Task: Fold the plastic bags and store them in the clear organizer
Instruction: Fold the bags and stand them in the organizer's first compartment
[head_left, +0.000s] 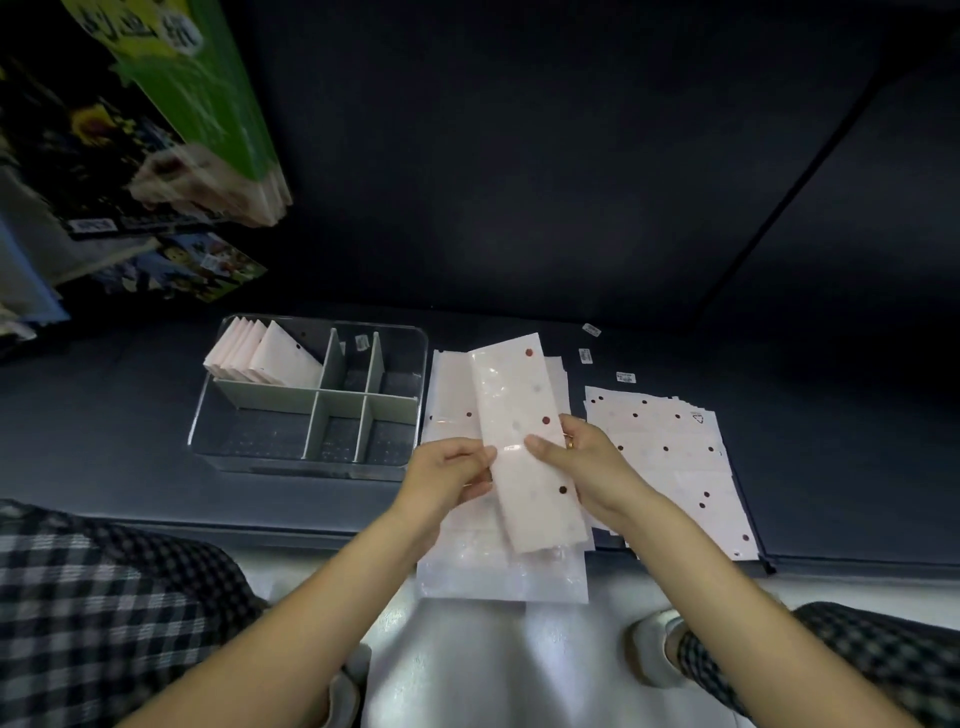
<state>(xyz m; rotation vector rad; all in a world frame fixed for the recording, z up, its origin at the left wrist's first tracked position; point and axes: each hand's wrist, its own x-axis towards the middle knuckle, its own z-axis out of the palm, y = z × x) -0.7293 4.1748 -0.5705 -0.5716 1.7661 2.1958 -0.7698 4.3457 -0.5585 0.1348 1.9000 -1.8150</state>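
A long, narrow folded plastic bag (527, 447), pale pink with dark dots, is being held above the dark shelf surface (130, 395) by both hands. Its left edge is being pinched by the left hand (451, 470), the fingers curled round it; its right edge is being gripped by the right hand (571, 460), the thumb lying across the front of the strip. The strip is being kept tilted, its upper end leaning right and its lower end hanging past the shelf's front edge.

Beneath it, a flat pile of unfolded bags (452, 415) is lying on the shelf and is overhanging the front edge toward the pale floor (467, 665). A second spread pile of dotted bags (670, 457) is lying to the right, just beside the first, its near corner reaching the shelf's lip.

The clear organizer (311, 400) is standing to the left, its right wall just beside the first pile. Folded bags (260, 353) are being kept upright in its rear-left compartment; the other compartments, parted by grey dividers (332, 400), are showing open room.

Small labels (587, 356) are lying behind the piles.
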